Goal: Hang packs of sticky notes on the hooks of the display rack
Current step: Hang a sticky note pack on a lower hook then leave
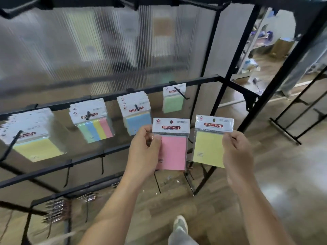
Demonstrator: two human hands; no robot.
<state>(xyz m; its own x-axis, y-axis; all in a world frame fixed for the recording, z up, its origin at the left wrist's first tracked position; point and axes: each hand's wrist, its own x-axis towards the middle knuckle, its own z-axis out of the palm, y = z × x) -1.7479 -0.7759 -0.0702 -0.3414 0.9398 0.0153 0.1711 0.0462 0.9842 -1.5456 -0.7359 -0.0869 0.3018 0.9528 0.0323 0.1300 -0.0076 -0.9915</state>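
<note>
Left hand (144,147) pinches pink pack (172,152), right hand (235,149) pinches yellow pack (208,147), each by 1 edge: likely risk, either slips free or misses its hook (182,94).

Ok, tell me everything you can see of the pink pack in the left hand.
The pink sticky note pack is a square pink pad in a clear plastic sleeve. It is topped by a white header card with a red STICKY NOTE label and a dark hang hole at top centre. It is upright, face to the camera, on no hook, held in front of the display rack below the hanging green pack. The left hand pinches its left edge, thumb on the front.
</note>
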